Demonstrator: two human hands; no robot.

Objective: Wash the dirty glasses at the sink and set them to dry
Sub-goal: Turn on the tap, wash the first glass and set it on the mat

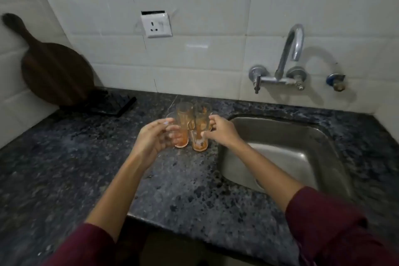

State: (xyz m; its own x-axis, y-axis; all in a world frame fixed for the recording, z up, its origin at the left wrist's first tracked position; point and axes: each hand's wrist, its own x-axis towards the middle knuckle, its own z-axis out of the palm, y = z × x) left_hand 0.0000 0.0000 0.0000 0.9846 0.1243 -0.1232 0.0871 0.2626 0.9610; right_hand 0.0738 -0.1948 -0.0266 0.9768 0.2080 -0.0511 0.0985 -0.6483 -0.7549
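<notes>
Several tall clear glasses with orange residue stand bunched together on the dark granite counter [177, 179], just left of the steel sink [280, 157]. My left hand [154, 138] curls round the front left glass [183, 136], thumb on top and fingers along its side. My right hand [223, 130] grips the front right glass [199, 138] from the sink side. Behind them stand two more glasses, the back left glass [184, 109] and the back right glass [203, 107]. All the glasses stand upright on the counter.
A chrome wall tap [290, 49] arches over the sink, with a small blue valve [335, 81] to its right. A dark round wooden board [54, 71] leans in the left corner above a black rack [112, 103]. A wall socket [156, 25] sits above the glasses.
</notes>
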